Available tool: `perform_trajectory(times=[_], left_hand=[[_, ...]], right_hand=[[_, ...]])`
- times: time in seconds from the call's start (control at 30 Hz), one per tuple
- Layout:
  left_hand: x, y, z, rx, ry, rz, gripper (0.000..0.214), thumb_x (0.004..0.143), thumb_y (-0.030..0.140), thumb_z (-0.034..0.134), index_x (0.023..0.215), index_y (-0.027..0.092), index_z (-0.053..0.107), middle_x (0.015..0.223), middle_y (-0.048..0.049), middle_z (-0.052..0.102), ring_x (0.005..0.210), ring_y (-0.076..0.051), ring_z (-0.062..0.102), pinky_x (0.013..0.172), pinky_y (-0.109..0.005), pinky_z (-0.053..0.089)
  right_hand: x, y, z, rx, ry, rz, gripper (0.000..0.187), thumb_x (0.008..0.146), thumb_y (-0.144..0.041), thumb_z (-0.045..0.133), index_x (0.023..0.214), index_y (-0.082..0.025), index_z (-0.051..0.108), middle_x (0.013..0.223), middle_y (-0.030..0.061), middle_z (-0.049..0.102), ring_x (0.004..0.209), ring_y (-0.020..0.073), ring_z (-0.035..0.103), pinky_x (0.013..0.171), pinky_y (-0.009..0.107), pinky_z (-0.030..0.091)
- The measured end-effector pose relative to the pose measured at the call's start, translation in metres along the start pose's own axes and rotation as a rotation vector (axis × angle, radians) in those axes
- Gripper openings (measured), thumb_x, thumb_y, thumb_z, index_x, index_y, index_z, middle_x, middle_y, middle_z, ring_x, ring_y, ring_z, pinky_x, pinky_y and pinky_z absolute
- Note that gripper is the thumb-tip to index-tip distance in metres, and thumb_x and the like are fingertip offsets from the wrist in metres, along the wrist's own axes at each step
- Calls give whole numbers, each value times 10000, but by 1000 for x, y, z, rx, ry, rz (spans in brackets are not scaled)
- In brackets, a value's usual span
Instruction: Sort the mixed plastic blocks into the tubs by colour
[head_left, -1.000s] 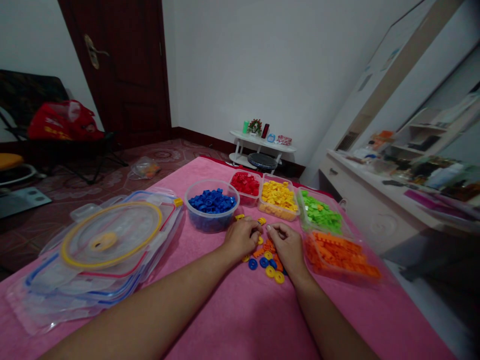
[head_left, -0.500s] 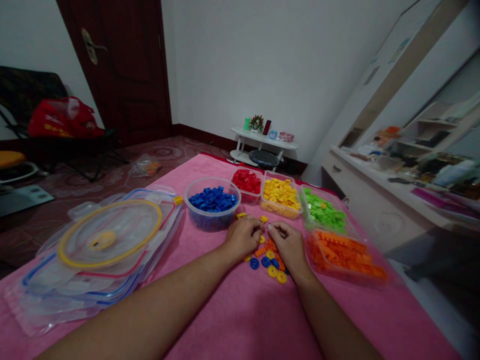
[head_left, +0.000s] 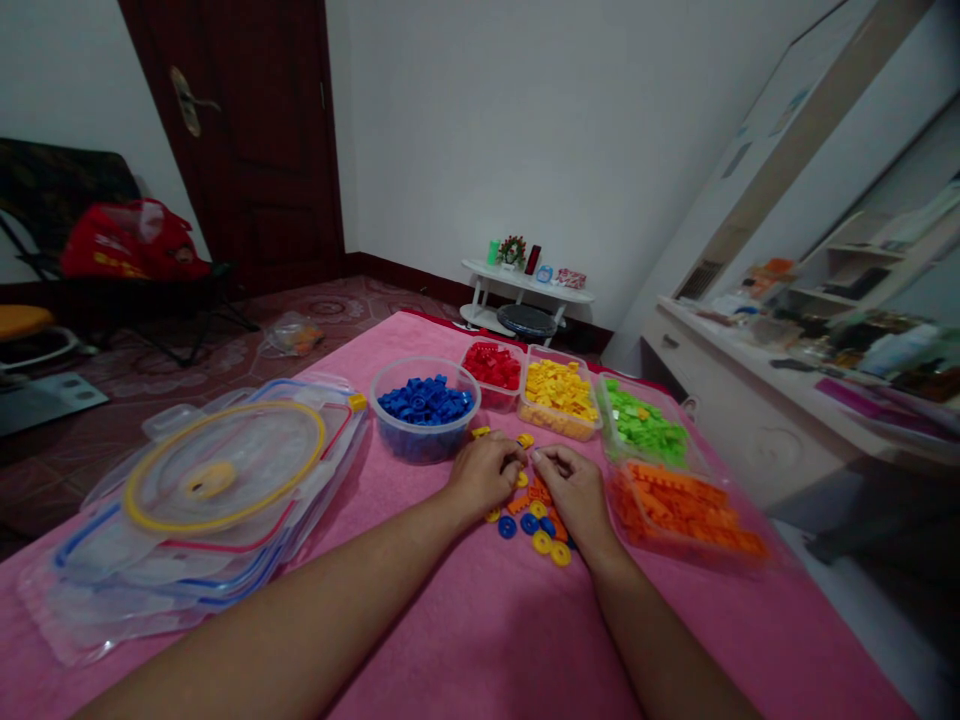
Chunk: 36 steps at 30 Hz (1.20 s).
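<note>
Both hands are close together over the pink cloth (head_left: 465, 630), behind a loose group of toy pieces. My left hand (head_left: 486, 474) is closed, fingers curled inward and thumb bent; what it grips is hidden. Just right of it, my right hand (head_left: 573, 490) pinches with thumb and forefinger, and anything between them is too small to make out. A small yellow piece (head_left: 525, 440) shows beyond the gap between the hands. Nearer me lie several yellow wheels (head_left: 560, 554), blue wheels (head_left: 508, 527) and orange building pieces (head_left: 519, 505), partly covered by my right hand.
Around the hands stand a round tub (head_left: 384, 428) of blue bricks and boxes of red bricks (head_left: 491, 366), yellow bricks (head_left: 561, 388), green bricks (head_left: 646, 424) and orange bricks (head_left: 686, 505). Stacked clear lids (head_left: 225, 560) lie at the left. A dresser (head_left: 720, 390) is at the right.
The view has shifted very slightly. Both hands keep nearly the same place and closed pose, and the pieces around them lie as before.
</note>
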<state>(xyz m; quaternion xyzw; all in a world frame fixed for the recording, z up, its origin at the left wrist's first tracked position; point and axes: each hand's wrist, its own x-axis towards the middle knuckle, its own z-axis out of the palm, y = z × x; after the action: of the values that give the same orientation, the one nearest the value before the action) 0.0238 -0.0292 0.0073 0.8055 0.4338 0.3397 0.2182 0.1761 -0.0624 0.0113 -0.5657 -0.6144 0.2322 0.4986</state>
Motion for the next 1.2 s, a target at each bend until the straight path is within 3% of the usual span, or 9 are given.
perform_trajectory(times=[1.2], left_hand=[[3, 1, -1, 44, -36, -22, 224, 788, 221, 500, 879, 226, 705, 872, -34, 644, 769, -152, 578, 664, -247, 412]], right_hand=[[3, 1, 0, -4, -34, 3, 202, 785, -338, 579, 762, -162, 676, 718, 37, 665, 640, 159, 565, 599, 255, 429]])
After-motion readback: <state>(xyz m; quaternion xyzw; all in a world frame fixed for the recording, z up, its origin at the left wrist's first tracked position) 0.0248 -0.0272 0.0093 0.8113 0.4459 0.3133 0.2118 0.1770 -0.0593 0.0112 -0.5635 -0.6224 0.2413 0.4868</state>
